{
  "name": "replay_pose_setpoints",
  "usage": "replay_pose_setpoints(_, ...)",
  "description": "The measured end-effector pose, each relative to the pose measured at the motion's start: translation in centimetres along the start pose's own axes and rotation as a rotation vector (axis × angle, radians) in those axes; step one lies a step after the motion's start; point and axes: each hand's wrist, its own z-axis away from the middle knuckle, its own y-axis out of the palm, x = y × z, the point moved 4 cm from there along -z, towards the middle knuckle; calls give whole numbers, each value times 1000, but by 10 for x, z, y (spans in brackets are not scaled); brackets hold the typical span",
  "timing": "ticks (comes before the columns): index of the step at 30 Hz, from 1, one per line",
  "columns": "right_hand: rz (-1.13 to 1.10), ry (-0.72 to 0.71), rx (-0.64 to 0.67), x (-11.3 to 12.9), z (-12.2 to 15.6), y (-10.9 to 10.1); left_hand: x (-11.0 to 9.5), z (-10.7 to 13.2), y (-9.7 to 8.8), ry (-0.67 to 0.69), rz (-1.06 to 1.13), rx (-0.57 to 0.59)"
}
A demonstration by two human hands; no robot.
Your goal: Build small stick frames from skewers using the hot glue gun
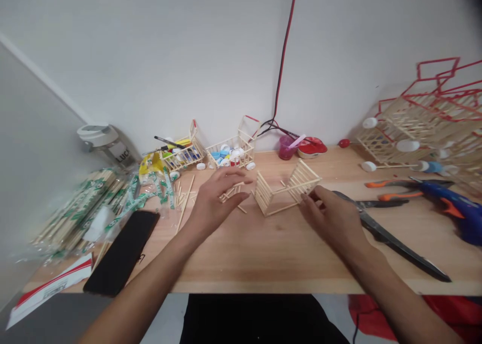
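A small open basket frame of glued wooden sticks [286,188] stands in the middle of the wooden table [263,248]. My right hand [331,216] rests beside it, fingertips touching its right side wall; nothing is gripped in the fingers. My left hand [214,198] hovers with spread fingers over a few loose cut sticks [231,194] left of the frame, holding nothing.
Large scissors [391,233], orange-handled pliers [391,189] and a blue glue gun [455,208] lie right. Finished stick carts [231,153] with bottle caps stand at the back, bigger ones [425,128] far right. Chopstick packets [83,203] and a black phone [122,251] lie left.
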Motion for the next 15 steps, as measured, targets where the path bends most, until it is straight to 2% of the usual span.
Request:
replay_pose_setpoints(4, -63, 12, -7, -5, -1, -4, -10, -25, 15, 89, 142, 179)
replay_pose_setpoints(9, -288, 141, -211, 3, 10, -32, 4, -40, 25, 119, 250, 280)
replay_pose_setpoints(10, -378, 177, -185, 9, 13, -33, 7, -42, 26, 98, 258, 296)
replay_pose_setpoints(12, -609, 228, -44, 24, 19, -27, 13, -44, 28, 70, 267, 322)
replay_pose_setpoints(15, -933, 281, 125, 49, 22, -10, 15, -47, 31, 137, 301, 326)
